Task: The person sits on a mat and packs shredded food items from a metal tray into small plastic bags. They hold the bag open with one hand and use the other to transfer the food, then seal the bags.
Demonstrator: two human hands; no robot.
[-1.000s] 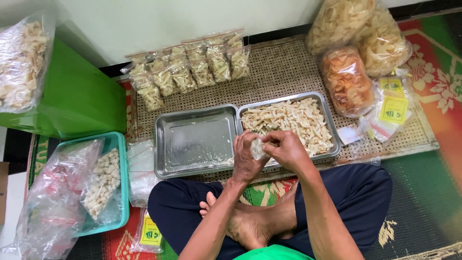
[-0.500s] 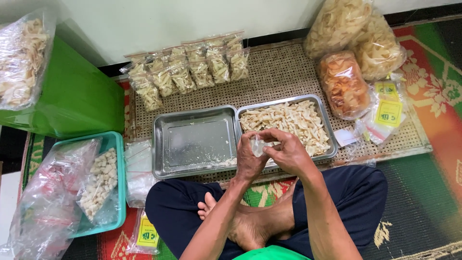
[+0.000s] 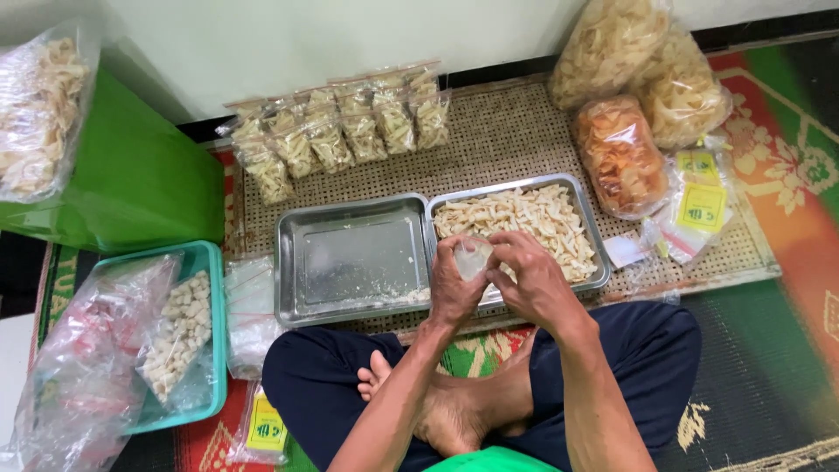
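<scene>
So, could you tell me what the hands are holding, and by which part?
Both hands, left hand and right hand, hold a small clear plastic bag by its edges, above the two metal trays.

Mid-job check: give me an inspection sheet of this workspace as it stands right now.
Surface: woven mat on a patterned rug.
Job's things: small clear bag held in both hands; right steel tray holds pale snack pieces; left steel tray holds only crumbs.
Clutter: row of filled small bags; large snack bags; yellow labels; teal basket; green bin.
Grippers: left hand and right hand both grip the bag with their fingers.
Cables: nothing seen.
Surroundings: pale wall; person sits cross-legged, barefoot.
</scene>
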